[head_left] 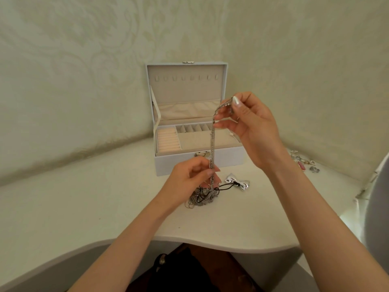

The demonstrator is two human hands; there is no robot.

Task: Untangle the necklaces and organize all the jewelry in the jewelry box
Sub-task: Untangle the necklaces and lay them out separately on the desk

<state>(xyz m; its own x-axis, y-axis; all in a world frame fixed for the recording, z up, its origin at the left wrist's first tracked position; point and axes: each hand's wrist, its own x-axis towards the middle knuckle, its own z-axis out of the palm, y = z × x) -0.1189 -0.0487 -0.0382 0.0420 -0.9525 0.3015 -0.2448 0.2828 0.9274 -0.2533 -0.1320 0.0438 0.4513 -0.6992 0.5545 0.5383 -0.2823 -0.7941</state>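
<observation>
Both forearms (pixel 130 234) reach over the white table (pixel 73 207). Left hand (pixel 189 175) pinches a silver chain (pixel 212 144) just above the tangled necklaces (pixel 202 197) heaped on the table. Right hand (pixel 250 125) pinches the chain's upper end. Beyond, the jewelry box (pixel 179 163) stands open, with bare beige lining showing in its compartments. Loose jewelry (pixel 303 163) lies far right.

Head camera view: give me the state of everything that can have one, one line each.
jewelry box: lid open, upright; compartments look empty.
necklace tangle: knotted, lying in a heap.
silver chain: stretched vertically, lower end in the tangle.
left hand: pinches the chain low, just above the tangle.
right hand: pinches the chain's top, raised.
silver piece on black cord: lying flat, cord runs into the tangle.
loose jewelry: lying at right, outside the box.
</observation>
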